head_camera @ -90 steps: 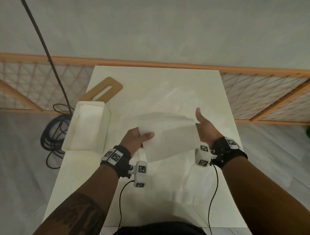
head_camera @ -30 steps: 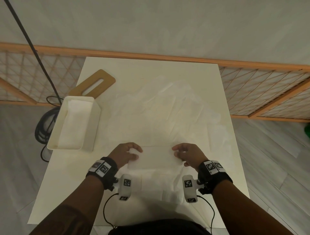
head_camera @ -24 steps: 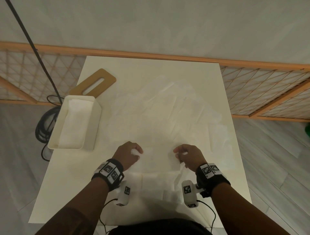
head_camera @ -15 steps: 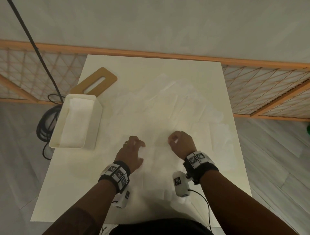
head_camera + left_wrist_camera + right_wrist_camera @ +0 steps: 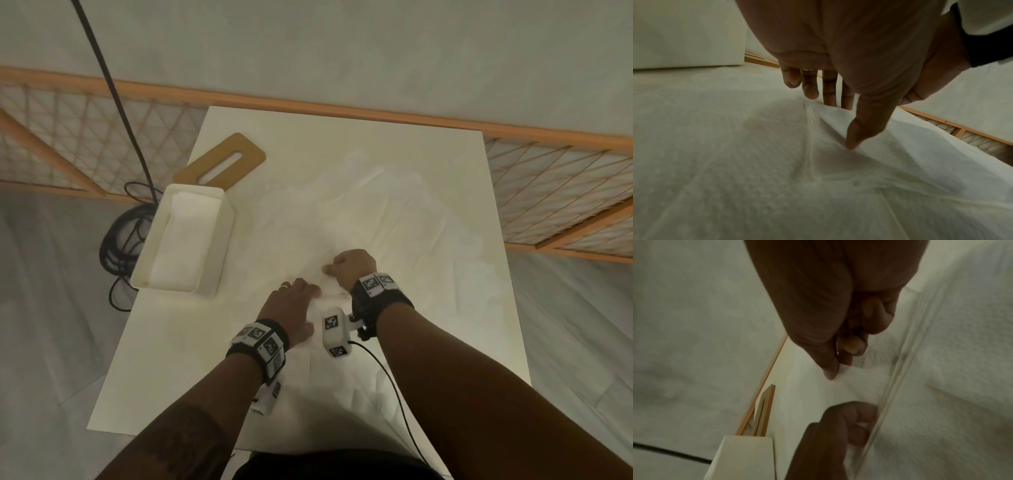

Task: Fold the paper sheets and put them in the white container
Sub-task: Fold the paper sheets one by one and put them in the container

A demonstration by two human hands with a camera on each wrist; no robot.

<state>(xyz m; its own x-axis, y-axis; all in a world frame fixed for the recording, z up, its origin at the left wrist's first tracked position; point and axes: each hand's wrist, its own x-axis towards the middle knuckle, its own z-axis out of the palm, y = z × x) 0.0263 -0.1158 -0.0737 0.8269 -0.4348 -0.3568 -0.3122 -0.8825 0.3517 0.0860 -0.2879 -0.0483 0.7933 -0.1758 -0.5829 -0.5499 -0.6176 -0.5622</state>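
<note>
Wrist views reveal contact hidden from the head view.
Left hand (image 5: 849,56), fingers extended, presses the thin white paper sheet (image 5: 869,123); right hand (image 5: 830,308) pinches it.

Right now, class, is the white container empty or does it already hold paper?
Not empty. The head view shows white paper lying inside the open-topped container. How many sheets cannot be told.

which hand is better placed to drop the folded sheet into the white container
Left, probably. The left hand lies nearer the container, on its side of the table. But the right hand now pinches the sheet, so it would have to hand over.
</note>
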